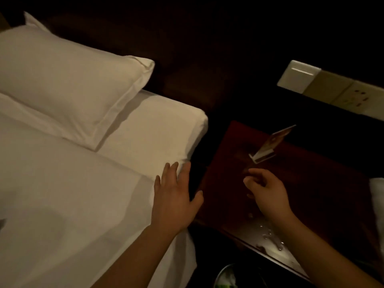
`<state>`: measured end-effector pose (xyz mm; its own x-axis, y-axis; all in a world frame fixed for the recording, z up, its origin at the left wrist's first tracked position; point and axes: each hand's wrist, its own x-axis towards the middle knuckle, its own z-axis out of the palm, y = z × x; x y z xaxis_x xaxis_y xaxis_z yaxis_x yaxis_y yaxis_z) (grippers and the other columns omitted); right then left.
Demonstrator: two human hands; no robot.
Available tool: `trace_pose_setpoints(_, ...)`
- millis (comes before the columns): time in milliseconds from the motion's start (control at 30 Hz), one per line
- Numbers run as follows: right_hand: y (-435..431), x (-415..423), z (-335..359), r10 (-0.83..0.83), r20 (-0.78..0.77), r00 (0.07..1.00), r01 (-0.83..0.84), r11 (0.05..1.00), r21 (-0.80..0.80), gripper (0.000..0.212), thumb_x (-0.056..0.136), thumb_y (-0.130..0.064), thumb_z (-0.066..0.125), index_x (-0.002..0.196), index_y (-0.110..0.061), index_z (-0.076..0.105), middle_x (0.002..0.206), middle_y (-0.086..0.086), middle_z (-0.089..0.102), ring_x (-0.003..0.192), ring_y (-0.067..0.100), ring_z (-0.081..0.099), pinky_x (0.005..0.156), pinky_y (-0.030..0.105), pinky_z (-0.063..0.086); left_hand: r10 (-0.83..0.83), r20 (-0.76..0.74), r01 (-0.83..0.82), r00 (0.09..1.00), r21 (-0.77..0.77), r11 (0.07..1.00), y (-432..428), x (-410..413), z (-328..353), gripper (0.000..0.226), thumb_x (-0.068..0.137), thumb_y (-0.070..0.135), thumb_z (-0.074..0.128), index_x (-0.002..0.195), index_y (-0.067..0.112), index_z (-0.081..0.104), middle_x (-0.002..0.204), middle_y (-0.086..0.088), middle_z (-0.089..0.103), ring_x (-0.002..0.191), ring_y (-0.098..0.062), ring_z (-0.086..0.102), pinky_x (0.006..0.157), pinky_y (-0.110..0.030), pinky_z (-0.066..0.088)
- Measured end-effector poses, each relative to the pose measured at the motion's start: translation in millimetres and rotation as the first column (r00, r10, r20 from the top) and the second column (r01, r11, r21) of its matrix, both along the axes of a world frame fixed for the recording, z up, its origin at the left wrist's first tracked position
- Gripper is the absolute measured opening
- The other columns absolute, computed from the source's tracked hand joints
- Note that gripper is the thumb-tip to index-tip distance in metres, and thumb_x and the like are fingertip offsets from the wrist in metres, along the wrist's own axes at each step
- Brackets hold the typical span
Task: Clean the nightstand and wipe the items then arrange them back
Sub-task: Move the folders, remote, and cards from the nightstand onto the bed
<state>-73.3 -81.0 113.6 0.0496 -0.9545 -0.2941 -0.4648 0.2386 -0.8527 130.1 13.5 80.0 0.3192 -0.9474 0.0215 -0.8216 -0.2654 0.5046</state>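
Observation:
The dark red-brown nightstand (pixel 315 183) stands to the right of the bed. A tilted card in a clear stand (pixel 270 145) sits near its back. Water drops (pixel 270 233) glisten on its front edge. My left hand (pixel 176 202) is flat and open, fingers spread, over the mattress corner beside the nightstand. My right hand (pixel 268 192) hovers above the nightstand's middle with fingers loosely curled and nothing in them. A white cloth-like thing (pixel 377 196) shows at the right edge, mostly cut off.
The bed (pixel 83 194) with white sheets and a pillow (pixel 68 80) fills the left. A wall panel with a switch and socket (pixel 332 88) runs behind the nightstand. A bin (pixel 228 277) with a liner sits on the floor below, between bed and nightstand.

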Motion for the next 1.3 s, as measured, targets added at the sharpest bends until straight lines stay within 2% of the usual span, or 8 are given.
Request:
trace_pose_setpoints(333, -90.3, -80.2, -38.0, -0.189, 0.037, 0.981, 0.188, 0.982, 0.012, 0.048, 0.09, -0.014, 0.064, 0.135, -0.015, 0.046, 0.107, 0.004, 0.062, 0.082, 0.017, 0.064, 0.08, 0.043, 0.059, -0.204, 0.14, 0.162, 0.969, 0.261, 0.952, -69.9, -68.3, -82.4, 0.078, 0.091, 0.065, 0.033, 0.156, 0.026, 0.013, 0.164, -0.016, 0.01, 0.153, -0.034, 0.0, 0.122, -0.053, 0.011)
trace_pose_setpoints(667, -202.5, -86.8, -47.2, -0.188, 0.207, 0.96, 0.19, 0.982, 0.013, 0.088, 0.085, 0.009, 0.057, 0.152, -0.031, 0.016, 0.152, -0.003, 0.038, 0.129, 0.021, 0.047, 0.099, 0.041, 0.049, -0.234, 0.221, 0.177, 0.947, 0.25, 0.952, -69.4, -78.6, -128.8, 0.084, 0.09, 0.079, 0.013, 0.158, 0.031, 0.006, 0.166, -0.012, -0.003, 0.151, -0.029, -0.018, 0.122, -0.047, -0.003)
trace_pose_setpoints(767, -211.8, -87.1, -51.3, -0.093, 0.209, 0.973, 0.092, 0.996, 0.013, 0.076, 0.085, 0.007, 0.059, 0.146, -0.031, 0.033, 0.131, -0.001, 0.056, 0.114, 0.02, 0.057, 0.09, 0.04, 0.053, -0.23, 0.192, 0.178, 0.954, 0.255, 0.95, -70.4, -75.9, -129.1, 0.085, 0.089, 0.081, 0.014, 0.158, 0.032, 0.007, 0.167, -0.011, -0.003, 0.151, -0.027, -0.019, 0.123, -0.045, -0.003)
trace_pose_setpoints(867, -206.4, -84.9, -54.8, -0.04, 0.136, 0.99, 0.045, 0.998, -0.037, 0.031, 0.087, -0.003, 0.065, 0.107, -0.026, 0.062, 0.108, 0.0, 0.067, 0.104, 0.023, 0.065, 0.091, 0.045, 0.055, -0.225, 0.171, 0.177, 0.959, 0.258, 0.95, -71.3, -74.2, -129.2, 0.085, 0.088, 0.082, 0.018, 0.157, 0.034, 0.005, 0.167, -0.009, -0.006, 0.15, -0.025, -0.022, 0.121, -0.042, -0.007)
trace_pose_setpoints(1000, -182.8, -78.0, -57.6, 0.079, 0.09, 0.993, -0.07, 0.993, -0.098, 0.018, 0.09, -0.01, 0.066, 0.101, -0.024, 0.064, 0.105, -0.003, 0.068, 0.104, 0.02, 0.065, 0.091, 0.043, 0.055, -0.217, 0.054, 0.197, 0.975, 0.252, 0.947, -72.8, -68.2, -128.2, 0.094, 0.077, 0.089, 0.015, 0.156, 0.038, 0.012, 0.166, -0.002, -0.006, 0.151, -0.021, -0.018, 0.122, -0.041, -0.001)
trace_pose_setpoints(1100, -161.2, -69.1, -56.5, 0.178, 0.088, 0.98, -0.165, 0.975, -0.147, 0.022, 0.091, -0.011, 0.063, 0.112, -0.018, 0.064, 0.107, -0.005, 0.068, 0.105, 0.016, 0.066, 0.086, 0.035, 0.057, -0.096, -0.224, 0.134, 0.97, 0.164, 0.977, -73.9, -63.6, -116.6, 0.102, 0.07, 0.09, 0.028, 0.153, 0.03, 0.03, 0.165, 0.004, 0.012, 0.152, -0.014, 0.006, 0.121, -0.037, 0.02)
trace_pose_setpoints(1200, -139.6, -54.6, -50.4, 0.239, 0.127, 0.963, -0.222, 0.966, -0.134, 0.021, 0.092, -0.01, 0.061, 0.112, -0.015, 0.063, 0.111, 0.0, 0.069, 0.104, 0.015, 0.067, 0.087, 0.037, 0.058, 0.107, -0.579, -0.036, 0.808, 0.134, 0.99, -79.4, -57.8, -93.5, 0.103, 0.072, 0.068, 0.064, 0.156, 0.029, 0.018, 0.158, 0.007, 0.03, 0.134, -0.002, 0.031, 0.104, -0.024, 0.031)
trace_pose_setpoints(1300, -119.5, -33.4, -37.1, 0.29, 0.213, 0.933, -0.277, 0.957, -0.088, 0.019, 0.092, -0.006, 0.059, 0.11, -0.01, 0.063, 0.106, 0.006, 0.072, 0.099, 0.019, 0.07, 0.083, 0.036, 0.059, 0.12, -0.69, -0.101, 0.714, 0.068, 0.993, -84.9, -48.3, -74.0, 0.103, 0.075, 0.056, 0.075, 0.155, 0.041, 0.011, 0.153, 0.016, 0.032, 0.137, -0.003, 0.033, 0.105, -0.026, 0.032)
